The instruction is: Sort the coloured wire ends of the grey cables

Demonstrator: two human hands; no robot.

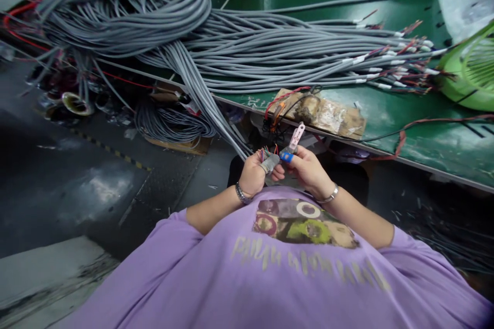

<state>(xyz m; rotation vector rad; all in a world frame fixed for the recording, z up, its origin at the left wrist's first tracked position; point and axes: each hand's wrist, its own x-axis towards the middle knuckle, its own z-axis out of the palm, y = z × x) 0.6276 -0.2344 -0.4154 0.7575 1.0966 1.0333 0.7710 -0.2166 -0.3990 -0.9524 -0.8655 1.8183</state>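
My left hand (252,175) is closed around the end of a grey cable, with thin coloured wires (265,153) fanning out above the fingers. Grey wrapping covers its thumb. A bundle of grey cables (204,92) runs down from the bench to this hand. Close beside it, my right hand (309,167), with blue tape (286,157) on the thumb, pinches a small flat pale-pink tool (297,136) with dark marks; its exact kind is unclear. The two thumbs nearly meet in front of my shirt, and the tool's lower end is hidden by the fingers.
Many grey cables (278,56) with stripped ends lie across the green bench (412,133). A large coil (127,15) sits at the left. A taped wooden block (328,115) rests at the front edge, and a green fan (471,69) stands right. Another coil (170,126) lies below the bench.
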